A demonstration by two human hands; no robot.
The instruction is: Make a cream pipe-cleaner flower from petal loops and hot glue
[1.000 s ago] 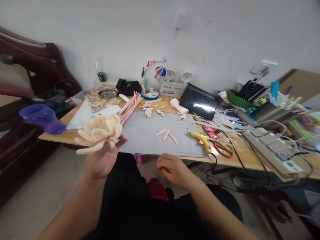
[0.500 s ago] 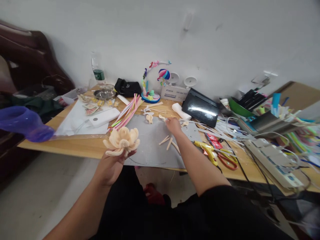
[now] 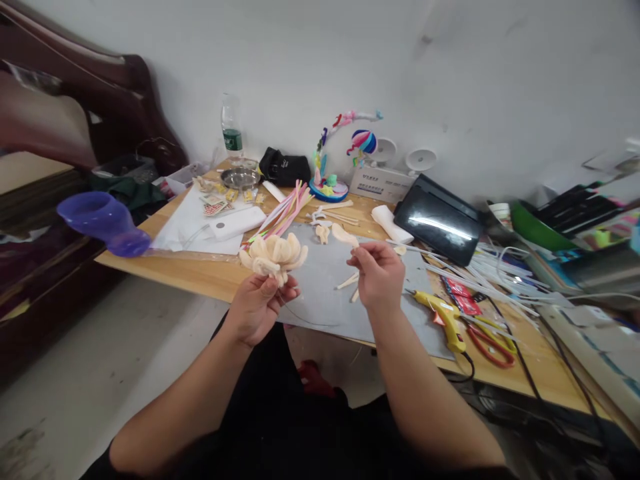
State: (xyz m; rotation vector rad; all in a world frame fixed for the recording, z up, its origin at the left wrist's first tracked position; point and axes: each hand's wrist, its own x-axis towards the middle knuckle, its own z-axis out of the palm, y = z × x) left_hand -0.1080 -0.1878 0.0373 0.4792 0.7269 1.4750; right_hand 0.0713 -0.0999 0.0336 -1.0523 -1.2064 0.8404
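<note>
Left fingers [image 3: 289, 288] grasping cream flower [image 3: 276, 253], right fingers [image 3: 356, 256] pinching pale petal [image 3: 343, 235] — cluttered wooden counter [image 3: 165, 271], gray mat [image 3: 320, 300], white wall [image 3: 300, 60].

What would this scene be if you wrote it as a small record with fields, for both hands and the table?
left hand: holds cream flower from below
right hand: pinches loose petal, apart from the flower
work surface: gray mat on wooden table
tools: yellow glue gun, beside a red-handled tool
materials: bunch of coloured stems
back of table: bottle, black pouch, colourful ornament
</note>
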